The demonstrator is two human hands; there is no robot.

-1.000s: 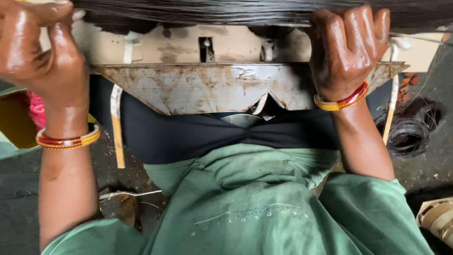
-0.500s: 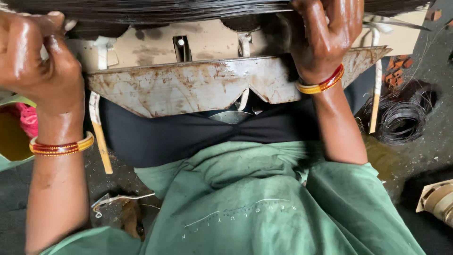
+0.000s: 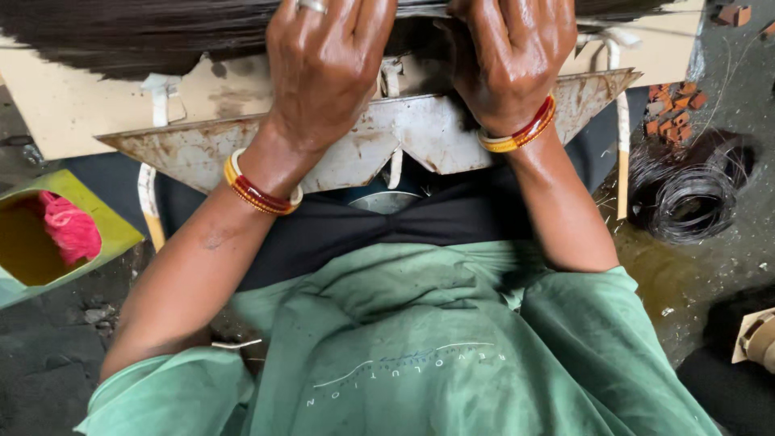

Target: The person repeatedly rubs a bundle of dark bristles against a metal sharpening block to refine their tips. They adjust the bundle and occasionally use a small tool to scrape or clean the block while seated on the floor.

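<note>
A thick bundle of dark wire strands point(image 3: 137, 32) lies across the top of the view, its long axis running straight left to right, the loose ends fanning out toward the left edge. Both hands are down on it near the middle, side by side and close together. The left hand point(image 3: 331, 64) presses on top with fingers curled over the strands, a ring showing on one finger; the right hand point(image 3: 513, 60) does the same just beside it, fingers folded over the bundle. Whether either hand truly clamps the strands, I cannot tell, since the fingertips run out of sight. Red and yellow bangles point(image 3: 258, 190) circle each wrist. Under the bundle sits a pale table point(image 3: 48, 105), with a rusty metal plate point(image 3: 202, 149) fixed along its near edge. Off left, a yellow-green box point(image 3: 89, 210) holds pink thread point(image 3: 73, 230). On the dark, gritty floor point(image 3: 48, 371) at right lies a coil of black wire point(image 3: 686, 194).
</note>
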